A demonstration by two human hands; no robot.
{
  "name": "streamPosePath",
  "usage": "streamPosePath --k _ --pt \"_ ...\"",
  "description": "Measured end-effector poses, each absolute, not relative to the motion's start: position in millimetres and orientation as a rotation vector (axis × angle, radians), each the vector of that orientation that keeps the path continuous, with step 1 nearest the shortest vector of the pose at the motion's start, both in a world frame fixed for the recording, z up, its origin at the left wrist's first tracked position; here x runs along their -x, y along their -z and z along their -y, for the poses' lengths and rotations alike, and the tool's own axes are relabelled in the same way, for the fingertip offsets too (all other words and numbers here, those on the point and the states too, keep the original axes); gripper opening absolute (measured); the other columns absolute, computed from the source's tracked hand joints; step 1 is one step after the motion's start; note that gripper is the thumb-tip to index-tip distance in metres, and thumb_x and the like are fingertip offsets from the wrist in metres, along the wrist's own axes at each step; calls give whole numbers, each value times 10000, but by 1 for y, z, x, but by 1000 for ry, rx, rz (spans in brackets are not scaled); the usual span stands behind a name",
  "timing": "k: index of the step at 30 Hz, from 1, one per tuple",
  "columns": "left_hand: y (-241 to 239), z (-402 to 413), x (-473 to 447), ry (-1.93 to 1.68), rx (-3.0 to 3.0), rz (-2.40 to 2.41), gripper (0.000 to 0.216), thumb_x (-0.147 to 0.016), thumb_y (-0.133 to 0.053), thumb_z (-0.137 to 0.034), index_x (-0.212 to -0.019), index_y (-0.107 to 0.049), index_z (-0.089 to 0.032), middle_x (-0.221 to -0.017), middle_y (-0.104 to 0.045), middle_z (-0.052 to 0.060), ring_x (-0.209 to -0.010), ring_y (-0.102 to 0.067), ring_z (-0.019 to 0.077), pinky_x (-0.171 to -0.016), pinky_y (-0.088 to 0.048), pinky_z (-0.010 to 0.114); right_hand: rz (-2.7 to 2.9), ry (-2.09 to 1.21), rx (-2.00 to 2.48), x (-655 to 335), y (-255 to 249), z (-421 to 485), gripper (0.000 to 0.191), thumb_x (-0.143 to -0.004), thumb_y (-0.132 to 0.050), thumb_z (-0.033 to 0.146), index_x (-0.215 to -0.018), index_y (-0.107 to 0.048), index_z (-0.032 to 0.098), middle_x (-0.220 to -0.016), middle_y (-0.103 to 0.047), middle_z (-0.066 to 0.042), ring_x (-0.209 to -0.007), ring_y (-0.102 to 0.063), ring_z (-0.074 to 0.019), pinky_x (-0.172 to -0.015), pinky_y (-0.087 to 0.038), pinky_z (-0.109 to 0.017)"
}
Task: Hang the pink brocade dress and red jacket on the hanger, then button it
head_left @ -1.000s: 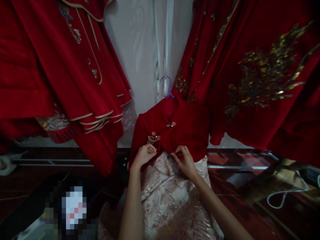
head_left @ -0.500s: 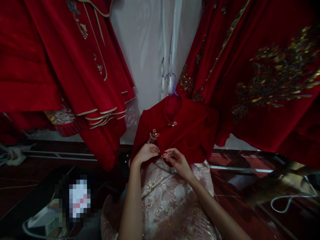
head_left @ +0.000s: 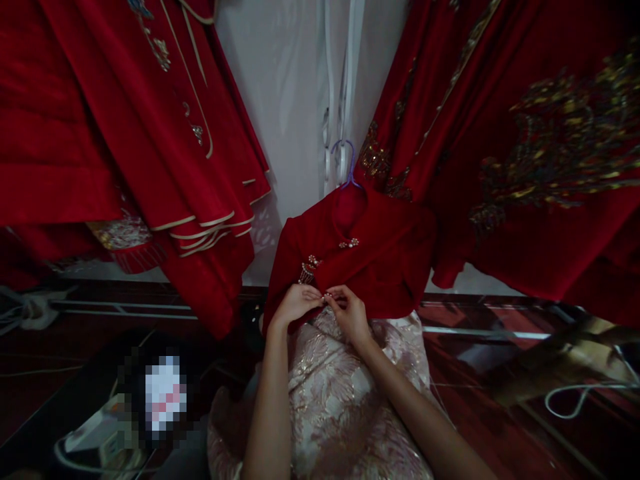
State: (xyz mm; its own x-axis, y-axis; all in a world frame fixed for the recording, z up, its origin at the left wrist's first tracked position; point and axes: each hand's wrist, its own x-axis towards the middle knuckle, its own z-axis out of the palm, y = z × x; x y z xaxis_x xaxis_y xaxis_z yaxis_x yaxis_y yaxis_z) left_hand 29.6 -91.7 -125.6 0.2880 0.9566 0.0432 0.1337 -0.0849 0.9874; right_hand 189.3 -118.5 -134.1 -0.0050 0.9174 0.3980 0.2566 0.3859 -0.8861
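Observation:
A red jacket (head_left: 380, 260) hangs on a purple hanger (head_left: 349, 167) in front of me, over a pale pink brocade skirt (head_left: 345, 400). Beaded flower buttons (head_left: 349, 243) sit below its collar, and a beaded tassel ornament (head_left: 309, 267) lies on the chest. At the jacket's lower front edge, my left hand (head_left: 300, 303) is closed with its fingertips pinching the cloth. My right hand (head_left: 349, 315) pinches a small beaded button (head_left: 327, 296) right beside the left fingertips. The fingers partly cover this button, so whether it is fastened cannot be made out.
Red garments with pale piping (head_left: 210, 220) hang on the left. On the right hangs a red garment with gold embroidery (head_left: 565, 153). A pale wall (head_left: 280, 87) stands behind. A white cable (head_left: 570, 407) and a metal rail (head_left: 480, 330) are low on the right.
My right hand has moved up and left, bringing the beaded button against the left fingertips. The left hand has shifted slightly up and right. The jacket front has moved a little.

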Motion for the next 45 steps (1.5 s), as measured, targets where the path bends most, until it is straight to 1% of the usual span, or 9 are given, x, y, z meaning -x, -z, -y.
streamPosePath --k 3,11,14,16,21,26,29,33,45 --pt "126 93 -29 -942 -1485 -1058 230 -659 -713 -258 -800 -647 -89 -731 -688 84 -669 -637 140 -677 -493 264 1538 -710 1101 -189 134 117 146 -822 -525 302 -874 -610 195 -842 -642 -47 -763 -614 -156 -700 -536 -288" --pt "132 90 -31 -941 -1760 -1128 119 -719 -657 -222 -779 -630 -123 -759 -634 37 -730 -577 121 -706 -449 236 1722 -598 1133 -195 134 112 107 -797 -514 218 -867 -593 202 -858 -584 -39 -758 -577 -148 -677 -505 -274" --pt "141 87 -29 -1016 -1683 -1216 239 -676 -660 -119 -906 -596 -126 -838 -595 32 -732 -544 101 -691 -444 221 1704 -478 1189 -203 129 114 215 -713 -598 188 -928 -594 201 -907 -562 -42 -809 -555 -164 -747 -485 -305" --pt "144 86 -23 -1011 -1680 -1250 309 -648 -670 -90 -942 -584 -132 -864 -577 29 -716 -524 92 -680 -438 218 1643 -416 1222 -209 125 119 240 -700 -618 193 -939 -594 197 -920 -555 -46 -806 -542 -166 -758 -470 -310" --pt "134 90 -16 -952 -1809 -1233 260 -655 -724 -253 -872 -624 -153 -830 -609 23 -742 -530 115 -680 -422 227 1584 -449 1222 -222 120 134 124 -773 -550 218 -888 -589 191 -878 -564 -53 -754 -536 -159 -657 -451 -277" --pt "125 92 -35 -960 -1866 -1182 246 -692 -693 -366 -796 -640 -150 -773 -639 26 -712 -565 122 -653 -430 226 1626 -539 1188 -218 126 138 123 -791 -508 203 -889 -582 191 -871 -574 -52 -766 -550 -162 -687 -465 -289" --pt "126 91 -42 -966 -1906 -1240 245 -697 -685 -383 -764 -645 -150 -749 -651 35 -687 -576 128 -622 -429 225 1636 -538 1179 -214 135 137 174 -775 -505 175 -931 -580 195 -920 -574 -61 -853 -558 -183 -767 -474 -323" --pt "125 92 -40 -961 -1957 -1268 236 -709 -673 -384 -767 -664 -155 -759 -674 44 -682 -592 135 -625 -436 228 1649 -542 1173 -213 149 134 311 -752 -523 159 -1060 -550 196 -1025 -566 -76 -980 -542 -205 -862 -462 -362" --pt "123 93 -41 -945 -1985 -1288 204 -720 -663 -357 -765 -659 -158 -753 -675 44 -675 -601 140 -622 -446 232 1688 -586 1180 -213 159 130 332 -760 -523 161 -1091 -528 189 -1042 -576 -75 -987 -545 -194 -884 -454 -363"
